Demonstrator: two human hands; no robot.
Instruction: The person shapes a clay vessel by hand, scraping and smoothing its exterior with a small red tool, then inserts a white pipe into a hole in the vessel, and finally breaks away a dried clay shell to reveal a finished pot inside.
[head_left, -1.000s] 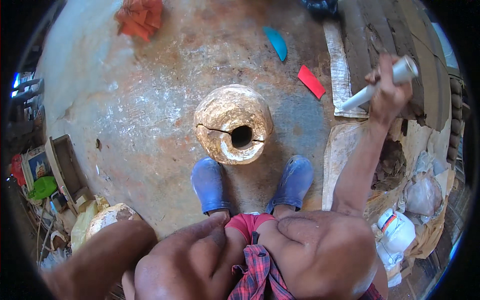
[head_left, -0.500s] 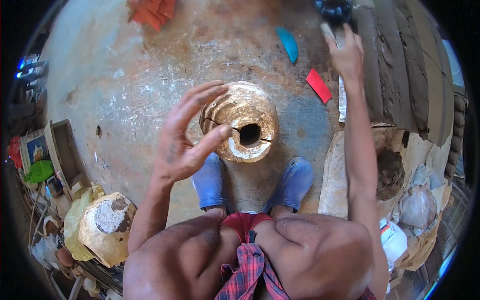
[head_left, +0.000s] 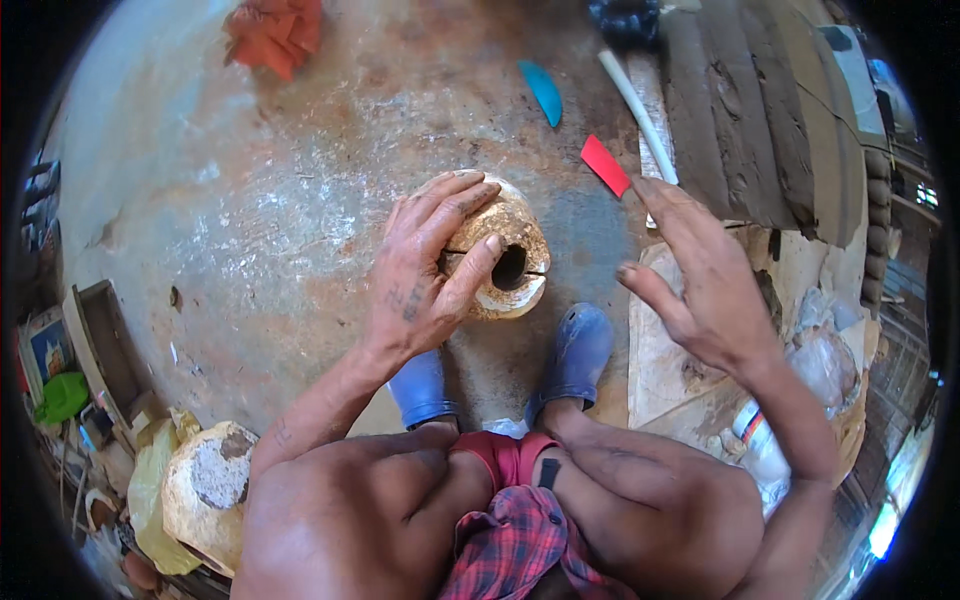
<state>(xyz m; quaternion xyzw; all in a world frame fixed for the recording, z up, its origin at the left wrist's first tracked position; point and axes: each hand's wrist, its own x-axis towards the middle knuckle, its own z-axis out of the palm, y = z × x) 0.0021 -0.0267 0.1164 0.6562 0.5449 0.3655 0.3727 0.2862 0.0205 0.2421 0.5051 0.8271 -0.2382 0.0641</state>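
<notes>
A round, brownish-white mould (head_left: 512, 225), apparently plaster, stands on the floor between my feet. A dark hole opens in its top, with a split line running out on either side. My left hand (head_left: 425, 265) is closed over its left side, fingers across the far top and thumb by the hole. Apart from the mould, my right hand (head_left: 705, 280) hovers open and empty at the right, thumb and fingers spread. Just beyond its fingertips lie a red flat scraper (head_left: 606, 166) and a white stick or tube (head_left: 640, 118). Farther off is a teal half-round scraper (head_left: 541, 93).
Long dark clay slabs (head_left: 735, 120) lie at the far right, beside a black bundle (head_left: 625, 20). An orange-red cloth (head_left: 272, 38) rests far left. Another pale mould (head_left: 212, 485) sits near left by a wooden tray (head_left: 108, 345). Clear plastic bags (head_left: 825, 360) lie at right.
My right hand has drawn back toward me from the far right, baring the white stick. The left hand has moved from loosely beside the mould to a firm hold over it.
</notes>
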